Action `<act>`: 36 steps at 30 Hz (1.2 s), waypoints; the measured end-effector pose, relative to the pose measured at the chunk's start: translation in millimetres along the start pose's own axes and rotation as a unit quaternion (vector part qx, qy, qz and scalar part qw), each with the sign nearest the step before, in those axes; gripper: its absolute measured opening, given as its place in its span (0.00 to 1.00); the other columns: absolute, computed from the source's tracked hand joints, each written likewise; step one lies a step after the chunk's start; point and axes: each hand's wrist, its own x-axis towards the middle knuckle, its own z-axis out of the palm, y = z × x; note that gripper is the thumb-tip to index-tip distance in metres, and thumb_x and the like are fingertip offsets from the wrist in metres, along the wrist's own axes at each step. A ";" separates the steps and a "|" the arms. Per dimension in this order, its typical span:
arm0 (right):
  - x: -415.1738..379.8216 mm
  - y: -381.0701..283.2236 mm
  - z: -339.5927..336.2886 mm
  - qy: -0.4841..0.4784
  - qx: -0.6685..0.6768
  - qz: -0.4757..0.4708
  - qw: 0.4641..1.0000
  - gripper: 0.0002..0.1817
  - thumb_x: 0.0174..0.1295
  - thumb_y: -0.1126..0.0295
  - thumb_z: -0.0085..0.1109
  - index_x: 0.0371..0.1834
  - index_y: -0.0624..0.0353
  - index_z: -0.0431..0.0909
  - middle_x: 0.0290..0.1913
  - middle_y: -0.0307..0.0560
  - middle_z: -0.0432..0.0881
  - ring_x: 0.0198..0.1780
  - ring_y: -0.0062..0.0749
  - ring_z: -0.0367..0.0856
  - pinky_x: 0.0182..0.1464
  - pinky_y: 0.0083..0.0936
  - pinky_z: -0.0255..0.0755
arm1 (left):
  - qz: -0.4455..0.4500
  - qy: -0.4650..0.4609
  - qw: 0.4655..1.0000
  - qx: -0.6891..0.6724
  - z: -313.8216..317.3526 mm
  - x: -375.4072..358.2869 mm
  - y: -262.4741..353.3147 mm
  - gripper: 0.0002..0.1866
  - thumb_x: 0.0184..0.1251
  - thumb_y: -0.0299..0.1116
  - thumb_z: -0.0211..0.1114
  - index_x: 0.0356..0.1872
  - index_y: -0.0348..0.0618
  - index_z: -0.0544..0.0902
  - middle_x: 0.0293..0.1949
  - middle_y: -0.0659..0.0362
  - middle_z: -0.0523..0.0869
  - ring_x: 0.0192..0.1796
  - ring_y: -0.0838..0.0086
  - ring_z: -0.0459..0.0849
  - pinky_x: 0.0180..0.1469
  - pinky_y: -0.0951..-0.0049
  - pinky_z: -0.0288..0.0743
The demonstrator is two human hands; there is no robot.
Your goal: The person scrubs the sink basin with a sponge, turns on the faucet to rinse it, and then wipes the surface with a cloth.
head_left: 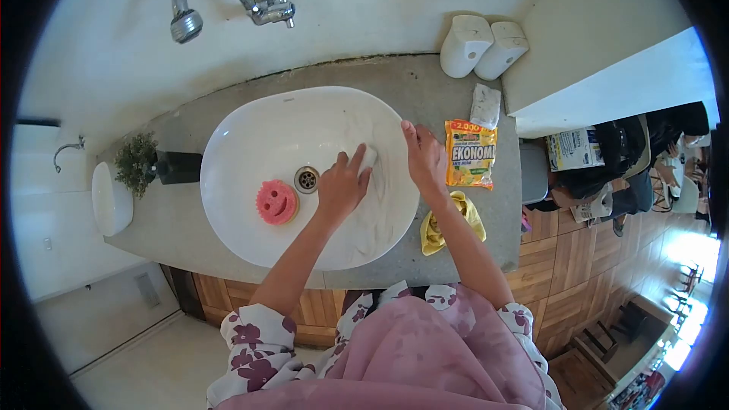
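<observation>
My left hand is inside the oval white washbasin, to the right of its drain. Its fingers are closed on a small white sponge pressed to the basin wall. Greyish wet smears run down the wall around it. My right hand is at the basin's right rim, thumb on the inner side and fingers curled over the outside. A pink smiley-face sponge lies in the basin, left of the drain.
Right of the basin lie a yellow cloth, an orange Ekonomi packet and a crumpled white packet. Two white dispensers stand behind. A faucet juts from the wall. A potted plant sits left; people are seated far right.
</observation>
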 end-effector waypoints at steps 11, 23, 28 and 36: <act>3.6 -0.3 2.3 -0.005 -0.021 0.023 1.000 0.29 0.71 0.44 0.46 0.32 0.62 0.78 0.33 0.58 0.83 0.36 0.60 0.82 0.37 0.47 0.72 | 0.042 -0.117 0.992 -0.004 -11.2 -49.9 10.5 0.27 0.65 0.43 0.63 0.65 0.49 0.74 0.36 0.50 0.79 0.29 0.56 0.84 0.29 0.58 0.79; 1.8 -1.8 2.0 0.014 -0.025 0.026 0.999 0.30 0.71 0.43 0.45 0.33 0.61 0.79 0.33 0.59 0.82 0.38 0.61 0.82 0.38 0.48 0.72 | 0.031 -0.125 0.991 -0.036 -18.6 -72.5 13.7 0.25 0.65 0.42 0.63 0.63 0.50 0.75 0.37 0.48 0.79 0.30 0.55 0.85 0.30 0.57 0.79; 2.4 -1.0 1.4 0.037 -0.030 0.010 0.999 0.30 0.71 0.43 0.45 0.32 0.62 0.79 0.34 0.60 0.82 0.37 0.61 0.81 0.37 0.49 0.72 | -0.025 -0.023 0.999 -0.006 -1.1 -5.1 11.1 0.26 0.67 0.43 0.61 0.65 0.49 0.73 0.41 0.48 0.80 0.31 0.54 0.85 0.31 0.57 0.80; -0.8 -2.1 3.7 0.051 -0.059 0.004 0.997 0.30 0.71 0.43 0.46 0.30 0.61 0.79 0.32 0.61 0.82 0.37 0.61 0.82 0.38 0.50 0.72 | -0.019 -0.140 0.990 -0.009 -23.3 -94.9 24.4 0.27 0.66 0.45 0.62 0.64 0.48 0.73 0.39 0.46 0.82 0.32 0.52 0.86 0.31 0.58 0.81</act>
